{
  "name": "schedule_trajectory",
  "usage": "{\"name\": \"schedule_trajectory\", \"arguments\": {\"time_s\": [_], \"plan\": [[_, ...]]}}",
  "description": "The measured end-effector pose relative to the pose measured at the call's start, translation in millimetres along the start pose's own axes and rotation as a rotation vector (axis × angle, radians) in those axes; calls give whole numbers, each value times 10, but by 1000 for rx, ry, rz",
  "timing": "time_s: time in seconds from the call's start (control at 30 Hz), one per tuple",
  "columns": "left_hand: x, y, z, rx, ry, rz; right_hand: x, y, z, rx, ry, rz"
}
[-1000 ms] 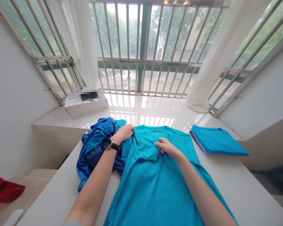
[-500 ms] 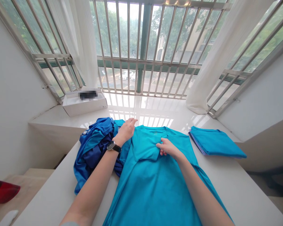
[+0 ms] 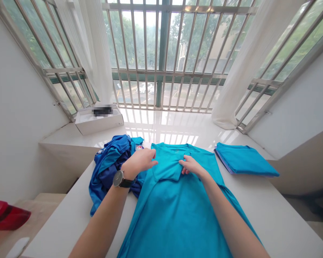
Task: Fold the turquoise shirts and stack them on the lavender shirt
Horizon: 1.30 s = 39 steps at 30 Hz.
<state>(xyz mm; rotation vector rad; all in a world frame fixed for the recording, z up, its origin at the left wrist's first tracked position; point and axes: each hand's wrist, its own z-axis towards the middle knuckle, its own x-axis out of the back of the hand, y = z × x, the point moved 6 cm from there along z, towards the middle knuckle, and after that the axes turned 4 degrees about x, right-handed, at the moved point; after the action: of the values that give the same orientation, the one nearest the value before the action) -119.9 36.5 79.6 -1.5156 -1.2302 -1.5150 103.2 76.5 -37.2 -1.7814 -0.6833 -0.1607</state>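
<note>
A turquoise T-shirt (image 3: 188, 208) lies spread on the white table, its neckline toward the window. Its left side is folded inward, so the sleeve lies across the chest. My right hand (image 3: 192, 166) pinches the end of that sleeve between thumb and fingers. Over the folded left shoulder is my left hand (image 3: 141, 161), wearing a black-strapped watch (image 3: 122, 179); thumb and fingers are apart with nothing between them. Whether its fingertips touch the cloth is hard to make out. Close beside my left wrist sits a crumpled heap of blue clothes (image 3: 107, 168), partly hidden by my forearm.
A folded stack of clothes (image 3: 247, 159), turquoise on top, lies on the table's right. An open white box (image 3: 99, 123) stands on the window ledge (image 3: 140, 122) by the curtain. A red object (image 3: 9, 215) is at the lower left. Metal bars (image 3: 174, 89) cross the window.
My left hand has come down and nearer to me, from above the shirt's shoulder edge to over the folded part. My right hand keeps its pinch on the sleeve.
</note>
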Motion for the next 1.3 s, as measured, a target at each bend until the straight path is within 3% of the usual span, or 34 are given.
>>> {"name": "schedule_trajectory", "arguments": {"time_s": [0.1,0.2,0.37,0.5,0.83,1.07,1.3], "plan": [[-87,233,-400,-45,-52,0,-30,-2,-17,2,-14,61],[-319,344,-801,5,-116,-34,-47,12,-61,-6,-53,109],[-769,298,-1319,231,-130,-78,-83,-8,-159,-2,-164,114],[-930,215,-1590,369,-85,-115,-127,-47,-157,11,-164,84],[-1095,127,-2067,460,-168,-127,-195,-116,-101,82,-103,80],[-791,304,-2180,458,-81,-237,-114,-95,-88,113,-125,11],[-748,564,-2088,311,-302,-236,-6,-124,-187,78,-178,-106]]}}
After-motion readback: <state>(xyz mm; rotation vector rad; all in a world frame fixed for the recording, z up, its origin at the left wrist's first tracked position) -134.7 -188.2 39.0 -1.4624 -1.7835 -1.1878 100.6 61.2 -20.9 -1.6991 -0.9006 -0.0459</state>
